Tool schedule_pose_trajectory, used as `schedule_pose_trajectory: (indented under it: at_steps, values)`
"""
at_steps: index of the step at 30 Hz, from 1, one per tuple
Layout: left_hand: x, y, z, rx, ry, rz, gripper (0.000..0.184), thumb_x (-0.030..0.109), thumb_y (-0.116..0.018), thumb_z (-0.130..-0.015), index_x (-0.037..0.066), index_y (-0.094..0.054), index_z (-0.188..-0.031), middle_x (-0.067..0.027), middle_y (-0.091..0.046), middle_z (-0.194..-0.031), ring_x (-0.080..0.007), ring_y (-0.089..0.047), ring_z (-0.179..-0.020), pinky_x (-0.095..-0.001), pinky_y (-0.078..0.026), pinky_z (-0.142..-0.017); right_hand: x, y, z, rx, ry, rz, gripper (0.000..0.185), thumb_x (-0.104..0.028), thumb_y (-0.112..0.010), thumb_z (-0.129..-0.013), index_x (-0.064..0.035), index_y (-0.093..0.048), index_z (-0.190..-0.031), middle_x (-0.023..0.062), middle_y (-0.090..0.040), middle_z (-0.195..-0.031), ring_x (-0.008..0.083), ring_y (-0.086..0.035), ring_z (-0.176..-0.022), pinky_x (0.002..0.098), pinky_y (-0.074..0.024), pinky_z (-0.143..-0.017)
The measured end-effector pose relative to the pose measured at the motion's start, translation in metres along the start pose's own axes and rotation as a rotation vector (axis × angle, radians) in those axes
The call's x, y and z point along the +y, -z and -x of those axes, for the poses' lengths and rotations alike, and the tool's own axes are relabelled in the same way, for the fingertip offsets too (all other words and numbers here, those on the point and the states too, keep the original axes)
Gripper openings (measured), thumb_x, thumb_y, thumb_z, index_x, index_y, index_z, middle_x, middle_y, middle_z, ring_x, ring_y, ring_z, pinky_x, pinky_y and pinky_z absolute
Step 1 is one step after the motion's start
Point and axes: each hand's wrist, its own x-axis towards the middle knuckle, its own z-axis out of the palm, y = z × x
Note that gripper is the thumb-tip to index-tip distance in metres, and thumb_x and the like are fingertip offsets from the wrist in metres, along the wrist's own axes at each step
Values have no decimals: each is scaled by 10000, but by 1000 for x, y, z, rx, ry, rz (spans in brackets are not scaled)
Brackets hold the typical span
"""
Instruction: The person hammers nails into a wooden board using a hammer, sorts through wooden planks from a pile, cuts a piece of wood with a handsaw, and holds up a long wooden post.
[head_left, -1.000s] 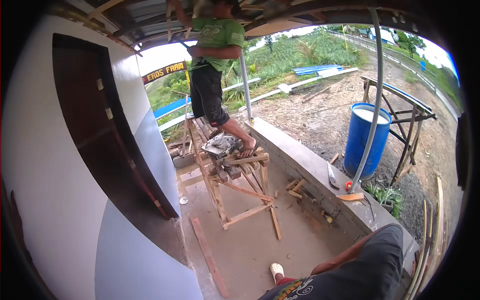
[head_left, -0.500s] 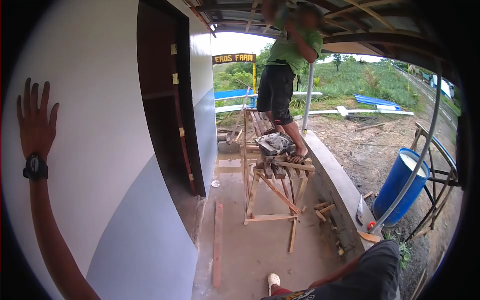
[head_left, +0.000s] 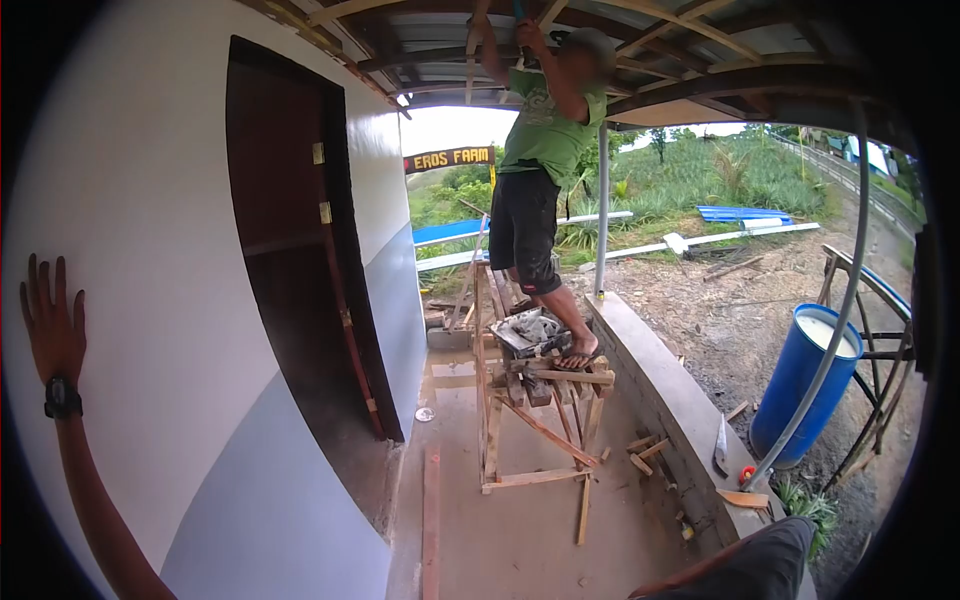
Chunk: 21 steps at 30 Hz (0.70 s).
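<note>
My left hand (head_left: 55,325) lies flat with fingers spread against the white upper part of the painted wall (head_left: 150,190). It holds nothing, and a black watch (head_left: 62,398) is on its wrist. My right hand is out of view; dark cloth (head_left: 765,560) and a strip of skin show at the bottom right. Ahead, a co-worker in a green shirt (head_left: 550,125) stands on a wooden trestle (head_left: 540,475), both arms raised to the roof framing. What those hands grip is hard to make out. By the co-worker's feet sits a cement-smeared tray (head_left: 530,332).
A dark doorway (head_left: 290,250) opens on the left. A long board (head_left: 431,520) lies on the concrete floor (head_left: 500,560). On the low wall (head_left: 660,380) rests a broad knife (head_left: 720,445). Outside stands a blue drum (head_left: 800,390), behind a bent grey pipe (head_left: 835,330).
The view has tilted upward and turned slightly right, so more roof shows. My left hand appears lower but stays on the wall. The co-worker's raised arms have shifted; a white shoe has left the view.
</note>
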Motion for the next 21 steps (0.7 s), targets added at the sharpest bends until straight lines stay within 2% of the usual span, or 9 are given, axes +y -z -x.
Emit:
schedule_pose_trajectory:
  at_steps: [4,7,8,11,13,15,17,19,21]
  values:
    - [4,-4,7,-30,35,25,574,353,-449,-1098,91,-342,-1596,-156,-376,-1622,-296,-231,-1579,-499,-197,-1320,27,10,5,30,-8,-12,390,-172,-671,-899,32,-708,-1230,153,-723,-1206,226,-659,-1125,414,-494,-1029]
    - [7,20,-6,-294,88,46,601,347,-463,-1086,57,-338,-1597,-168,-325,-1657,-303,-195,-1590,-488,-146,-1335,47,12,-4,46,-4,-27,387,-163,-676,-889,27,-714,-1223,147,-727,-1193,223,-662,-1115,416,-495,-1027]
    - [1,-14,4,-67,43,64,606,335,-473,-1084,58,-329,-1603,-169,-303,-1670,-310,-193,-1591,-485,-145,-1335,54,10,-8,43,-2,-33,386,-160,-678,-885,26,-716,-1221,146,-729,-1189,222,-662,-1112,417,-496,-1026]
    - [-5,-35,8,348,-32,76,607,321,-471,-1088,101,-307,-1630,-155,-233,-1708,-316,-188,-1590,-475,-198,-1321,74,3,-27,28,6,-59,384,-151,-683,-874,21,-723,-1215,140,-734,-1176,218,-665,-1102,418,-498,-1023]
    - [-1,-15,4,335,-39,84,584,350,-434,-1104,118,-324,-1629,-140,-235,-1711,-316,-211,-1581,-469,-237,-1308,91,-11,-46,-8,5,-77,382,-145,-686,-867,18,-727,-1210,136,-737,-1167,216,-667,-1096,420,-499,-1022]
    - [11,80,-16,-154,-97,-102,578,507,-475,-1072,80,-581,-1448,-190,-547,-1487,-403,-467,-1427,-570,-364,-1188,111,-40,-77,-92,8,-84,381,-139,-690,-860,15,-731,-1206,132,-740,-1159,214,-669,-1090,421,-500,-1020]
    - [6,82,-26,294,-282,-164,411,530,-578,-1015,157,-722,-1113,-53,-700,-1115,-292,-663,-1075,-447,-508,-848,127,-65,-112,-246,-29,-20,380,-133,-693,-853,12,-735,-1202,128,-743,-1150,211,-671,-1083,422,-501,-1018]
    - [12,74,-20,358,-269,-238,480,565,-553,-1014,158,-713,-1212,-73,-693,-1193,-305,-655,-1142,-464,-503,-901,128,-90,-141,-509,-129,115,380,-127,-697,-846,9,-740,-1198,124,-746,-1141,209,-673,-1077,424,-502,-1016]
    - [8,67,-21,252,-299,-194,498,573,-525,-1020,146,-708,-1200,-89,-688,-1194,-316,-649,-1145,-494,-497,-898,92,-98,-144,-880,-221,328,398,-142,-744,-835,-79,-758,-1227,98,-713,-1292,272,-630,-1238,510,-473,-1089]
